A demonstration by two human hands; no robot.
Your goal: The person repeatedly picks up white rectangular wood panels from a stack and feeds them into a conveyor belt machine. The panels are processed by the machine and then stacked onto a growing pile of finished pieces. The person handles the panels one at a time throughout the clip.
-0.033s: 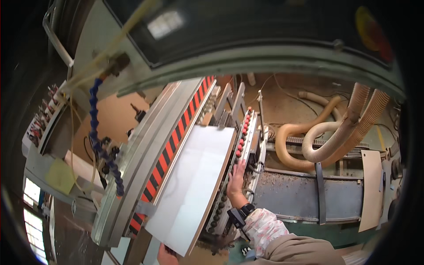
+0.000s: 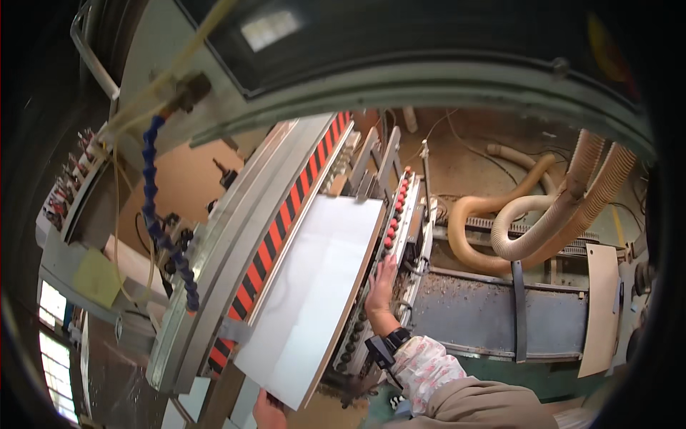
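A long white panel [image 2: 311,286] with a brown edge lies slanted along the machine, between a red-and-black striped rail [image 2: 275,247] and a row of red and black rollers [image 2: 393,225]. My left hand [image 2: 269,412] is at the panel's near end, closed on its edge with the thumb at the rim; its other fingers are hidden below. Over the rollers, beside the panel's right long edge, lies my right hand [image 2: 381,289], fingers stretched forward. Whether its fingertips press the panel's edge, I cannot tell. A dark device is strapped to my right wrist.
A greenish machine hood [image 2: 443,96] spans the view above the panel. A blue segmented hose [image 2: 152,207] hangs at the left. Ribbed beige ducts [image 2: 468,247] coil at the right, above a debris-strewn grey surface [image 2: 464,314]. A tan board [image 2: 599,307] stands at far right.
The view has shifted slightly. Both hands and the white panel keep nearly the same places relative to the machine.
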